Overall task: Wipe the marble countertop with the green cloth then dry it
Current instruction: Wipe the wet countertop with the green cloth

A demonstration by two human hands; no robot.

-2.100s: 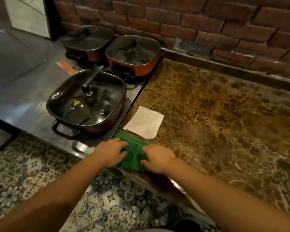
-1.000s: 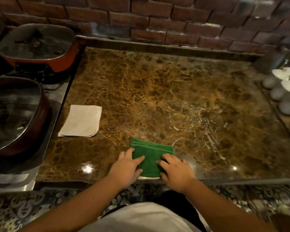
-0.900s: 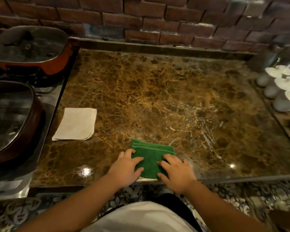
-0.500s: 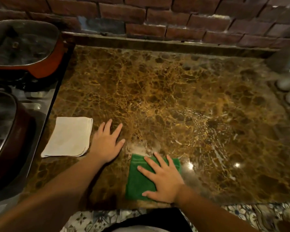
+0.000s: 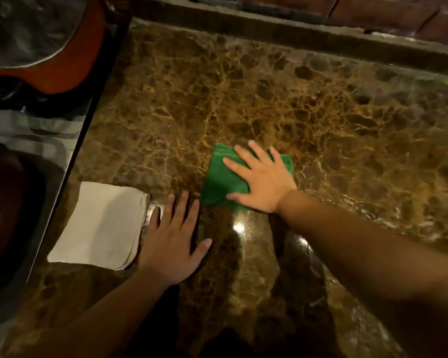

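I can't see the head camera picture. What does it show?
A right hand presses flat on a folded green cloth on a brown marble countertop. The left hand rests flat beside a folded white cloth.

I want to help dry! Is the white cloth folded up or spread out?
Folded. The white cloth is a neat rectangle with stacked layers along its edge.

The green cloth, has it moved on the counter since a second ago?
Yes. The green cloth slid away from the counter's front edge toward the brick wall, under the right hand.
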